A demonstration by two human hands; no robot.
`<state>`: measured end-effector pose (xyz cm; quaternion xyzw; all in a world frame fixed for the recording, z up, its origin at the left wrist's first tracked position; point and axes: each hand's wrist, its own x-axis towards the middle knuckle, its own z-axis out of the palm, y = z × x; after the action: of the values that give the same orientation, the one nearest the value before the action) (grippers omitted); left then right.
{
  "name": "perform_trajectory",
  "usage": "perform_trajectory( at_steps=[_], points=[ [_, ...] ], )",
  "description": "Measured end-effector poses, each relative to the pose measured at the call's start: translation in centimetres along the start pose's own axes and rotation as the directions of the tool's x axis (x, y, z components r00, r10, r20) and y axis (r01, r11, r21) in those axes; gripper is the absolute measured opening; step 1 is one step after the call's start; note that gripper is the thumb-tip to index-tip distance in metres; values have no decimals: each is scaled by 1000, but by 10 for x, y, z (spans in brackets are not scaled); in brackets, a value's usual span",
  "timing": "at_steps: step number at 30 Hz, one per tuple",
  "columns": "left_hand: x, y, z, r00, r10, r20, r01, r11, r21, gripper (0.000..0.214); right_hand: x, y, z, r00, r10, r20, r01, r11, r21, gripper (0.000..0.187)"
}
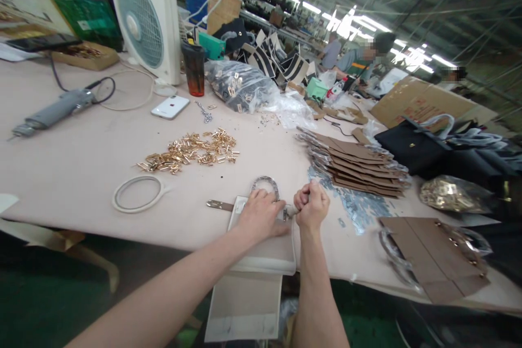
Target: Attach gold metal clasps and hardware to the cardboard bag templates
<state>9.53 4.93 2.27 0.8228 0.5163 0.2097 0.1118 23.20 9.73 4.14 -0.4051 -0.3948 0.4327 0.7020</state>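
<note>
A pale handbag point(265, 258) lies flat at the table's front edge, its panel hanging over the edge. My left hand point(259, 215) rests palm down on it, fingers outstretched and thumb apart. A plastic-wrapped handle point(267, 180) arches beyond those fingers, and a brown strap with metal fittings point(219, 205) sticks out to the left. My right hand point(312, 205) is a closed fist beside the bag's right edge. From it a short pale piece point(292, 210) reaches toward a small metal fitting point(286, 215) by my left thumb; whether it is a strap or tool I cannot tell.
Gold hardware pieces point(191, 150) lie in a pile ahead, with a tape roll point(138, 194) nearer. A phone point(170, 107), electric screwdriver point(57, 112) and fan point(142, 19) stand left. Stacked brown panels point(359, 166) and a brown bag point(432, 255) lie right. People are farther back.
</note>
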Motion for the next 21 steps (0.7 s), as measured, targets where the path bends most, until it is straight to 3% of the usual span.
perform_trajectory(
  at_steps=[5, 10, 15, 21],
  points=[
    [0, 0, 1, 1000, -4, 0, 4, 1000, 4, 59, -10, 4, -4, 998, 8, 67, -2, 996, -84, 42],
    [-1, 0, 1, 1000, -12, 11, 12, 1000, -7, 58, -29, -8, -5, 984, -157, 78, 163, 985, -64, 41],
    [-1, 0, -1, 1000, 2, 13, -2, 1000, -18, 59, -35, -23, -1, 927, -368, 72, 363, 929, 66, 40],
    [-1, 0, 0, 1000, -8, 14, 9, 1000, -12, 59, -39, -10, 1, 973, -170, 159, 180, 982, -53, 42]
  ],
)
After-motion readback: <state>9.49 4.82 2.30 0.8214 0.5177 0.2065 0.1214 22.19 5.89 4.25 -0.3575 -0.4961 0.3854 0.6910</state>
